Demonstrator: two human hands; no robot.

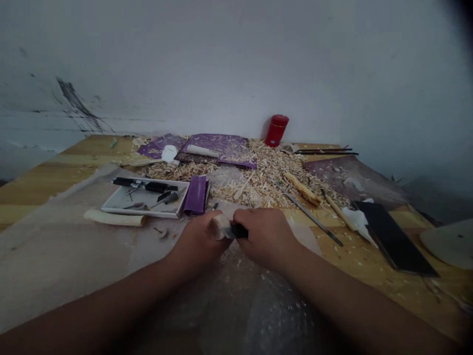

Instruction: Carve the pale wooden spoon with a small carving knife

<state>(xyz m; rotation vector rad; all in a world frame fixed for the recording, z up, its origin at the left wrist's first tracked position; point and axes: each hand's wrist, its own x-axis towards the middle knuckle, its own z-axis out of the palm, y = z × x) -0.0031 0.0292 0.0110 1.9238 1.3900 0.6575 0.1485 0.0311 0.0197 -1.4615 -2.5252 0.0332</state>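
Note:
Near the table's front, at the centre of the head view, my left hand (201, 238) is closed round a pale wooden piece (220, 227) with a rounded end. Just to its right, my right hand (264, 236) grips the black handle (239, 230) of a carving knife. Its short metal blade (228, 232) lies against the wood. My two hands are close together, with the knife between them. Wrapped fingers hide the rest of the wooden piece and most of the handle.
Wood shavings (273, 170) heap behind my hands. A white tray (151, 213) of tools and a curved pale stick (114, 218) lie left. A metal file (314, 218) and a black phone-like slab (395, 239) lie right. A red canister (276, 130) leans by the wall.

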